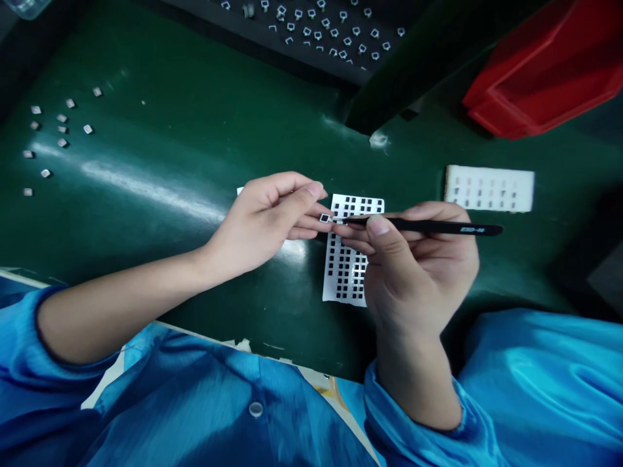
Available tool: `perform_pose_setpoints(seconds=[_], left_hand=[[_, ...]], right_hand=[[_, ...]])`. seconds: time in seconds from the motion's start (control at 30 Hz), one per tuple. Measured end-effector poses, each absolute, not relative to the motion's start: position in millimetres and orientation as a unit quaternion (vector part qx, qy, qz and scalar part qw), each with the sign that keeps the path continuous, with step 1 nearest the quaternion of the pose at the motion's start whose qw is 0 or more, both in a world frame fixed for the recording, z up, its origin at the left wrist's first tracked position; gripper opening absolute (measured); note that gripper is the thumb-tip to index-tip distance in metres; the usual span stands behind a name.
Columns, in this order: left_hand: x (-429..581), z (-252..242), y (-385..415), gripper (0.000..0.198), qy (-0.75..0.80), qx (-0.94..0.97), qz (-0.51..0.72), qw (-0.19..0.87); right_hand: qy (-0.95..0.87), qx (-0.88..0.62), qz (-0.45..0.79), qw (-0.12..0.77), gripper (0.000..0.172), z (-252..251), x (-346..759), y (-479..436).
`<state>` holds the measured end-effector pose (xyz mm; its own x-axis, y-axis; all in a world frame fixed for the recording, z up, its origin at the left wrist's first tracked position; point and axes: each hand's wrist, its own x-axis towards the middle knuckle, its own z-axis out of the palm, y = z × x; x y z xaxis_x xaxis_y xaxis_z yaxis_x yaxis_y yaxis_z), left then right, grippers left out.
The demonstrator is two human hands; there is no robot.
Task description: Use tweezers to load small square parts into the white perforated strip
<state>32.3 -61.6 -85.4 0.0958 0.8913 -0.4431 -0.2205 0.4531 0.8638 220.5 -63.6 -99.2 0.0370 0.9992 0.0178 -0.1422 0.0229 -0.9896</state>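
My left hand (272,217) pinches a tiny square frame part (324,218) between thumb and fingers. My right hand (413,266) grips black tweezers (438,227), whose tip touches that small part. Both hands hover over a white sheet (348,259) dotted with rows of small black squares, lying on the green mat (170,175). Blue sleeves cover both forearms near the bottom edge.
Several small silver parts (61,130) lie scattered at the left. A dark tray (316,32) with several white square frames sits at the top. A second white sheet (489,188) lies at the right, below a red bin (545,71).
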Motion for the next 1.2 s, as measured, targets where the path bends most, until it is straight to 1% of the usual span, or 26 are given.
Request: perform_pose_setpoints(seconds=[0.43, 1.2], left_hand=[[32.2, -86.7, -61.2, 0.027, 0.513, 0.306, 0.435, 0.674], [32.3, -87.8, -61.4, 0.029, 0.519, 0.307, 0.433, 0.67]], right_hand=[[-0.47, -0.479, 0.515, 0.533, 0.034, -101.5, 223.1, -62.6], [-0.476, -0.473, 0.517, 0.532, 0.027, -101.3, 221.8, -63.8]])
